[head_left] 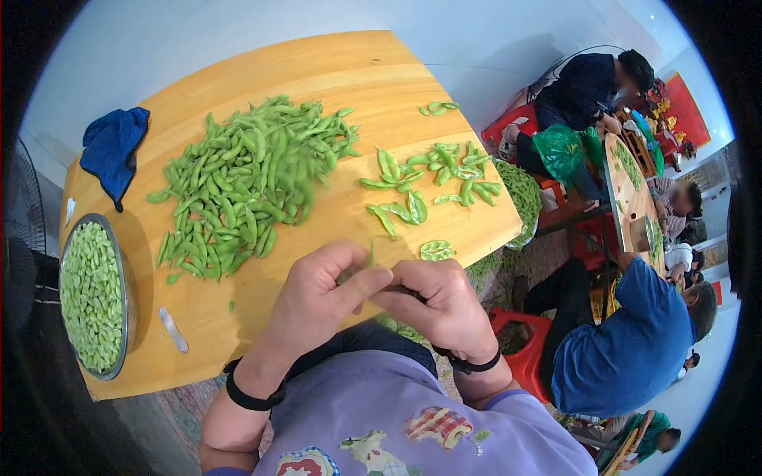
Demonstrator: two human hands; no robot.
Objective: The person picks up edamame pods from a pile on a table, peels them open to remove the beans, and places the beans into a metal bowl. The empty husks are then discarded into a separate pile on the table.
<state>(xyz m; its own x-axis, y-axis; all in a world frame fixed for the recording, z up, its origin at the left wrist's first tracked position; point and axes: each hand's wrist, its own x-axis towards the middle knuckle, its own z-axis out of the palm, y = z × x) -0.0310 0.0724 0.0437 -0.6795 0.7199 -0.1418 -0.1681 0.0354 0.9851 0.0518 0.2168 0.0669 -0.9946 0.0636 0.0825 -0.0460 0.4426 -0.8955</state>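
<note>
Close together above the table's near edge, my left hand [321, 289] and my right hand [440, 300] are both closed. A green soybean pod [371, 254] pokes up from the fingers of my left hand. Its other end is hidden between the hands, where my right fingers pinch something I cannot make out. Beyond them lies a big heap of whole pods [238, 174]. Split, flattened pods [417, 208] are scattered to the right of the heap. At the left, a metal bowl [125, 305] is full of shelled green beans [91, 293].
The wooden table [333, 71] carries a blue cloth [115, 147] and a pale strip [172, 329]. A fan [30, 198] stands at left. Pods fill a container [520, 198] off the right edge. Several people, including one in a blue shirt [627, 341], sit right, near a red stool [524, 349].
</note>
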